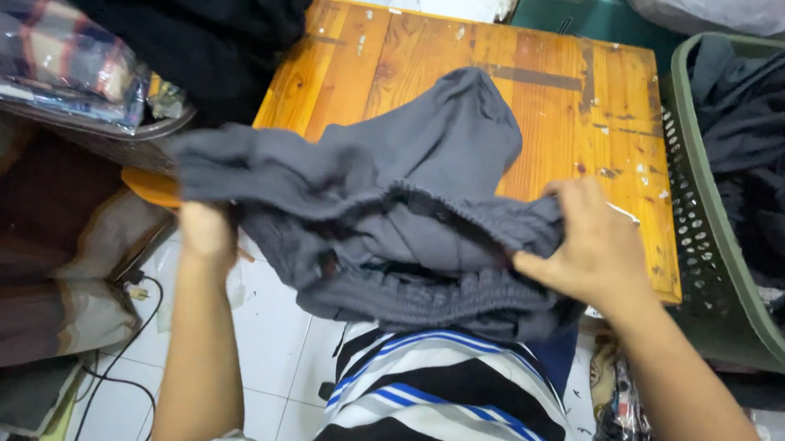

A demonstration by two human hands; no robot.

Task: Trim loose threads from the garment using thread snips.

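Both hands, left hand (206, 230) and right hand (591, 244), fingers clamped on a grey elastic-waisted cloth garment (393, 212), spread it above the orange wooden table (586, 105).

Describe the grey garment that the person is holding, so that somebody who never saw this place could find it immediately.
Find the orange wooden table in the middle, with a green laundry basket at its right. Over the table's near edge hangs the grey garment, gripped by the left hand and the right hand. Unlike the darker clothes nearby, it is mid-grey with a gathered elastic waistband.
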